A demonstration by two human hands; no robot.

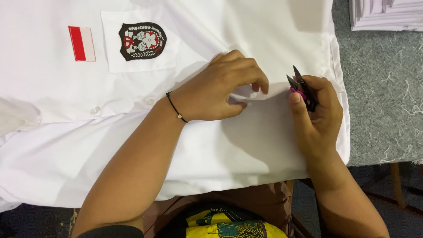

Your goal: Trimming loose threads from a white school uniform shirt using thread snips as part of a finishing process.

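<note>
**A:** Where does the fold sit relative to the two hands?

**B:** The left hand [220, 88] rests on the white shirt [132, 145], its fingertips [260, 86] pinching up a small ridge of cloth [255, 94]. That ridge lies just to the right of the left hand and just to the left of the right hand [317, 114], between the two.

**A:** And the right hand, is it closed on anything?

**B:** It is closed around a pair of small black thread snips [302, 86] with a pink part at the thumb. The blades point up and slightly left, away from the person, with the tips just apart.

**A:** How does the ridge run?

**B:** Roughly left to right across the shirt, so the snips stand almost crosswise to it. The blades sit just beside its right end; whether they touch the cloth cannot be told.

**A:** Which hand is nearer the fold?

**B:** The left one holds it outright. The shirt itself is spread flat over the grey worktop [383, 88], its badge pocket [141, 42] well to the left.
</note>
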